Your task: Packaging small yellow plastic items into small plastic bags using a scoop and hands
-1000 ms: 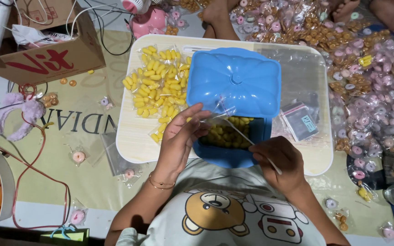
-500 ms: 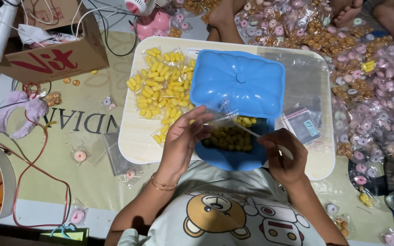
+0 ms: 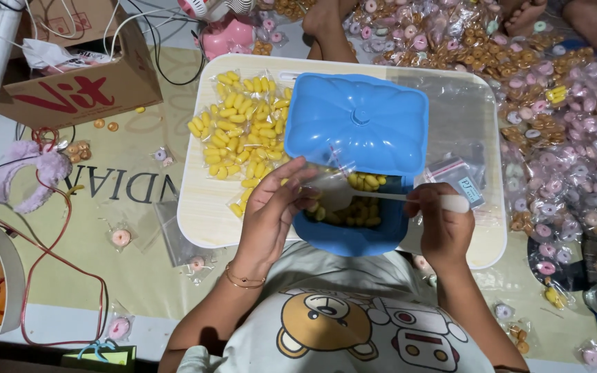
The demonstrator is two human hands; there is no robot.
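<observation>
The left hand (image 3: 274, 207) is curled, its thumb and fingertips pinched on a small clear plastic bag (image 3: 326, 181) that it holds over the open mouth of a blue plastic box (image 3: 357, 221). The right hand (image 3: 440, 224) is closed in a loose fist around the white handle of a spoon (image 3: 409, 198), which runs level from that hand across to the bag's opening, its bowl end right at the left fingertips. Just under both hands, the box holds small yellow capsule-shaped pieces (image 3: 361, 211), and its blue lid (image 3: 357, 121) stands tilted up on the far side of the hands. Beyond and left of the left hand, a heap of filled clear packets of the same yellow pieces (image 3: 243, 138) lies on a pale lap tray (image 3: 202, 214), which bears the box too. Just past the right hand's knuckles sits a small stack of empty zip bags (image 3: 457, 176), and further off the same side the floor is thick with packets of pink and orange ring-shaped pieces (image 3: 561, 138). Well out to the left of the left hand stands a cardboard carton (image 3: 77, 83), with a red cord (image 3: 50, 235) trailing over the mat below it
</observation>
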